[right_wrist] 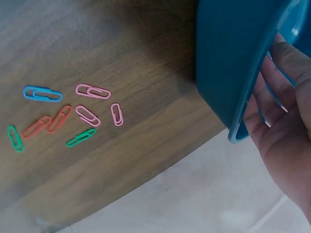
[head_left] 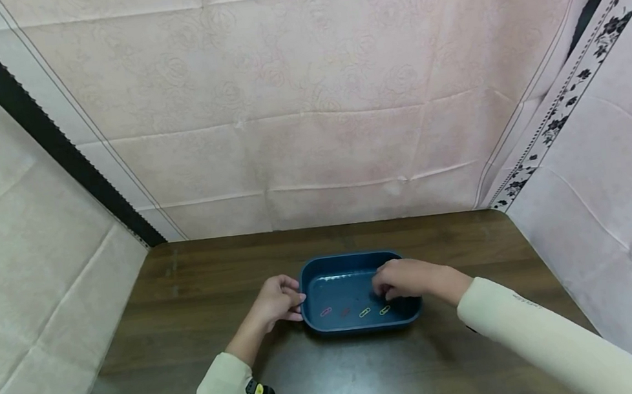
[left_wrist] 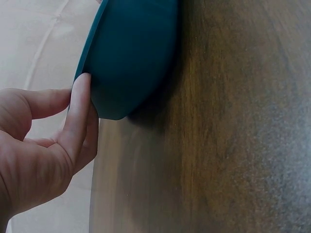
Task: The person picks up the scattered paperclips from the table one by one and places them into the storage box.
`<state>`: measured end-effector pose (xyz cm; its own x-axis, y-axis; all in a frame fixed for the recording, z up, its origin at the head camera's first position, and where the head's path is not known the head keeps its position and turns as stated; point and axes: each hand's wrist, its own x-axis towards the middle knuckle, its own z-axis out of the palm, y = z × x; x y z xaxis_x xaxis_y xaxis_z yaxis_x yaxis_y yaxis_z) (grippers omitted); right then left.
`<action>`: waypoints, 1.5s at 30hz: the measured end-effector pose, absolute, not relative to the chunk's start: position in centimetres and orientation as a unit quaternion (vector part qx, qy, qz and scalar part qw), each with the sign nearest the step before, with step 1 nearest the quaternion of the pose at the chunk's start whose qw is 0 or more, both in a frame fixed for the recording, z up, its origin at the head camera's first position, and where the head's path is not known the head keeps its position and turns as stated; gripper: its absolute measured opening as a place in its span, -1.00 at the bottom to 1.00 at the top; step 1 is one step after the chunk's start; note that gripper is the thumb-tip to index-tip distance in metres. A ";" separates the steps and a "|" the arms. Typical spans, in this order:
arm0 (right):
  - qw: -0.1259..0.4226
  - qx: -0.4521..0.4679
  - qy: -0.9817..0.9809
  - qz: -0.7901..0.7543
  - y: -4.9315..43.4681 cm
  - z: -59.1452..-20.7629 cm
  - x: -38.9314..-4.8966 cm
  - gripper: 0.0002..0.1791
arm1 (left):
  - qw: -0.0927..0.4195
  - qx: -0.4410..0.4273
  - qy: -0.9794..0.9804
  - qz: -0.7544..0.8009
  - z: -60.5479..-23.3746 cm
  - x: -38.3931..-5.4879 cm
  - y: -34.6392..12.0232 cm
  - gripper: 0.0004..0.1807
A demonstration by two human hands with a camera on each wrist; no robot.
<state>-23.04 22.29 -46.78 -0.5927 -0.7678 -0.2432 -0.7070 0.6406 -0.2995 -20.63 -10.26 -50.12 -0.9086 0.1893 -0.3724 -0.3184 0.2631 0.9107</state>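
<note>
A dark blue rectangular tray (head_left: pixel 360 330) stands on the brown table. My left hand (head_left: pixel 282 299) pinches its left rim; the left wrist view shows the thumb and fingers (left_wrist: pixel 80 97) at the tray's edge. Inside lie a pink paper clip (head_left: pixel 326 311), a red paper clip (head_left: pixel 345 312) and two yellow paper clips (head_left: pixel 365 312). My right hand (head_left: pixel 404 278) reaches over the right rim with bent fingers down in the tray. In the right wrist view that hand (right_wrist: pixel 286 116) is partly cut off, and whether its fingertips hold a clip is hidden.
In the right wrist view, several loose paper clips lie on the table beside the tray: a blue one (right_wrist: pixel 43 93), pink ones (right_wrist: pixel 93 91), orange-red ones (right_wrist: pixel 60 119) and green ones (right_wrist: pixel 81 138). Pale cloth (head_left: pixel 304 94) hangs behind the table (head_left: pixel 212 261) and along both sides.
</note>
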 end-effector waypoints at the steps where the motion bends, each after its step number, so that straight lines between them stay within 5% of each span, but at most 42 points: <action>1: 0.168 -0.414 0.890 -0.092 22.5 -46.6 -22.9 -0.87 | 0.210 -0.041 0.766 0.606 -50.1 -20.6 -10.3 -0.71; 35: -0.027 -0.275 0.936 -0.219 30.7 -45.3 -19.3 -0.77 | 0.207 -0.036 0.767 0.606 -50.1 -20.7 -10.3 -0.68; 45: -0.031 -0.217 0.944 -0.247 33.8 -46.8 -18.6 -0.66 | 0.208 -0.037 0.768 0.604 -50.1 -20.7 -10.3 -0.69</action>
